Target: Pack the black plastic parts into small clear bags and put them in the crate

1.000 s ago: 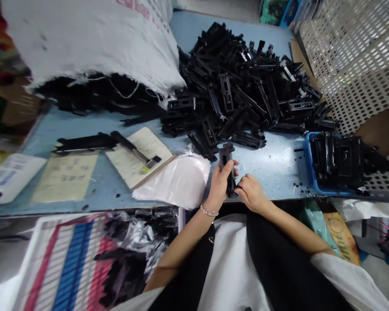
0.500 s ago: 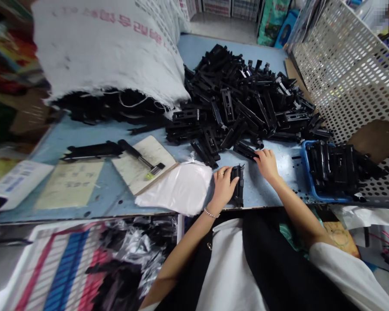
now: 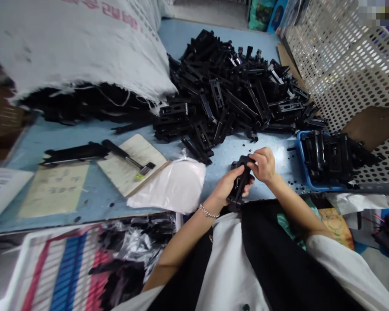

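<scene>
My left hand (image 3: 226, 185) is wrapped around a long black plastic part (image 3: 240, 183) near the front edge of the table, the thumb lying across its face. At its far end, my right hand (image 3: 263, 165) is closed, with thumb and fingertips pinching the part's tip. It looks like two black pieces lie against each other in the grip, but the fingers hide the join. Beyond the hands spreads a large heap of similar black slotted parts (image 3: 220, 95).
A blue basket (image 3: 303, 162) of black parts stands at right beside a perforated white crate (image 3: 353, 65). To the left lie clear plastic bags (image 3: 171, 183), a notebook (image 3: 126, 172) with a black-handled brush-like tool (image 3: 126, 155), and a white woven sack (image 3: 94, 47).
My right hand has brought a black part from the heap's edge to my left hand. My left hand has lifted its part off the table and tilted it. The view has shifted slightly.
</scene>
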A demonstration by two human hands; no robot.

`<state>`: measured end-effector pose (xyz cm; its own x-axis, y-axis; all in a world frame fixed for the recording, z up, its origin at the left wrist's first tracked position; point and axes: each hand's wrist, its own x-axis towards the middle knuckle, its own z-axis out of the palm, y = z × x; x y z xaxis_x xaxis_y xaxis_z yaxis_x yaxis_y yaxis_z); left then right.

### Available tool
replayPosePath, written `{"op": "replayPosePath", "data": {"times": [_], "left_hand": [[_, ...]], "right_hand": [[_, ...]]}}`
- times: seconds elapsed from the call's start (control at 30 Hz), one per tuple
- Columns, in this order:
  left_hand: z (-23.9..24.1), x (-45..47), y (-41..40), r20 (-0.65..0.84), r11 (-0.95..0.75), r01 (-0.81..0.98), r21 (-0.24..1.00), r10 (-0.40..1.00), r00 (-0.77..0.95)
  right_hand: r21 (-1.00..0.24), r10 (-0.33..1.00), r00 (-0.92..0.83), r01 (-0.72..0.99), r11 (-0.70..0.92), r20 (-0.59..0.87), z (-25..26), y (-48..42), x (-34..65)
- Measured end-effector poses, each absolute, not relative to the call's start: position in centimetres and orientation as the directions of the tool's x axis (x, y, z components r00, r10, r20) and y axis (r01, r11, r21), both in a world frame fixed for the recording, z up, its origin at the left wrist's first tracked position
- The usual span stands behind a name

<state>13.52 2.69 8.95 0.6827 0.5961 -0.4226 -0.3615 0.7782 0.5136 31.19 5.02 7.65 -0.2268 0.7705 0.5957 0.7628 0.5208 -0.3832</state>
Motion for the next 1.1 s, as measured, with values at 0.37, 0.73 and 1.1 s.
{"op": "replayPosePath", "data": {"times": [0.37, 0.73, 1.1], "left_hand": [[8.2, 11.8, 3.7, -0.486, 0.569, -0.518, 0.639, 0.820, 0.301], [0.6, 8.5, 2.9, -0.107, 0.101, 0.324, 0.941, 0.994, -0.001], [-1.5, 10.6, 2.4, 0.123, -0.200, 0.614, 0.764, 0.979, 0.165]], "right_hand": [[-0.346, 0.657, -0.322, 0.649, 0.677, 0.682, 6.8, 1.4, 25.5], [-0.272, 0.909, -0.117, 0.932, 0.240, 0.400, 6.2, 10.0, 29.2], [-0.118, 0.961, -0.045, 0.990, 0.080, 0.271, 6.3, 16.8, 32.2]]}}
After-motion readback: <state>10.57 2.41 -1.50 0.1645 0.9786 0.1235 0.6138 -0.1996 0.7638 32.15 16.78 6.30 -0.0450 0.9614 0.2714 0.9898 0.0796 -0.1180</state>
